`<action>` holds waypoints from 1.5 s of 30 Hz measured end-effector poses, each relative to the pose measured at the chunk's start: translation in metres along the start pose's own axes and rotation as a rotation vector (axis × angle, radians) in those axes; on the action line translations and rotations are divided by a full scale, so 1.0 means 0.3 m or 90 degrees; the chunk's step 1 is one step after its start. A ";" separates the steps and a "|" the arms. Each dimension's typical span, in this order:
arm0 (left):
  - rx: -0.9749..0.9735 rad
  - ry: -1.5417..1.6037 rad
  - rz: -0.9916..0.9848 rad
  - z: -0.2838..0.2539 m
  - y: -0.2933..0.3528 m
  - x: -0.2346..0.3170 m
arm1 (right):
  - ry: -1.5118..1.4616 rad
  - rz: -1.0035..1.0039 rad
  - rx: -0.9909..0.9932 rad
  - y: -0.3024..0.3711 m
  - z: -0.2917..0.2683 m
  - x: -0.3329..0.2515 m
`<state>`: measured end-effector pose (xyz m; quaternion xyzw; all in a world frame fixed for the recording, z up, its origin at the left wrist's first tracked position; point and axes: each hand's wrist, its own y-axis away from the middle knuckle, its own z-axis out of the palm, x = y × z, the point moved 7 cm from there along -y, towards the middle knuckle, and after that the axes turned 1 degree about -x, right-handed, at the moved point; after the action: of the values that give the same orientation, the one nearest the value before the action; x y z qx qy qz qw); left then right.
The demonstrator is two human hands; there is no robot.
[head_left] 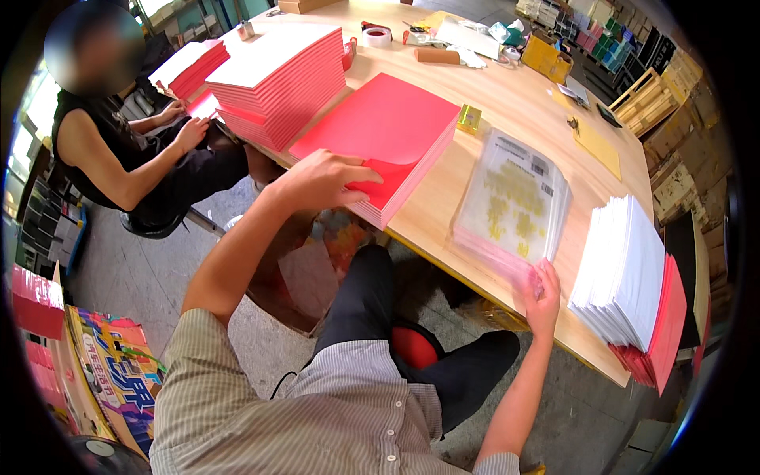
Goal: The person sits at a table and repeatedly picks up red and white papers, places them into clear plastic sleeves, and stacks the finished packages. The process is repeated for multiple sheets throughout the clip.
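A thick stack of red sheets or booklets (388,119) lies on the table in front of me. My left hand (324,178) is at its near corner, fingers curled around the top red cover, which bends up there. To the right lies a pile of clear plastic bags (507,198) with printing and yellow patches showing. My right hand (542,297) pinches the near right corner of the top bag, where the film bunches up pinkish. A small yellow box (469,119) stands between the red stack and the bags.
A taller red-and-white stack (277,79) stands at the left, beside a seated person (119,150) handling papers. Filled white packets (621,273) lean at the right table edge. Tape (376,35), a brown roll (437,56) and a yellow bin (546,57) sit farther back. Below is an open carton (297,277).
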<state>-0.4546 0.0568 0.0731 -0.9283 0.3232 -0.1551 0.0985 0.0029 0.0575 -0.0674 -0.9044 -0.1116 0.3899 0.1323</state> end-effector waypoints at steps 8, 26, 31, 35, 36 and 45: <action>-0.020 -0.021 -0.035 0.010 -0.009 -0.022 | -0.026 0.011 -0.008 0.000 0.003 -0.005; -0.044 -0.020 -0.133 0.030 -0.010 -0.047 | -0.016 -0.017 0.020 0.000 -0.001 0.010; -0.030 -0.028 -0.098 0.037 -0.002 -0.059 | -0.011 -0.011 0.023 0.000 -0.003 0.013; 0.029 -0.093 -0.013 0.032 0.004 -0.034 | -0.034 0.013 0.024 0.002 -0.002 0.028; 0.047 -0.122 0.012 0.037 0.009 -0.025 | -0.032 0.015 0.023 0.003 -0.001 0.025; 0.122 -0.407 0.183 0.082 0.020 0.059 | 0.003 0.006 0.026 -0.002 -0.004 0.012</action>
<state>-0.4363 0.0432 0.0524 -0.8617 0.3872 0.1290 0.3017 0.0063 0.0589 -0.0689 -0.9030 -0.0992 0.3905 0.1491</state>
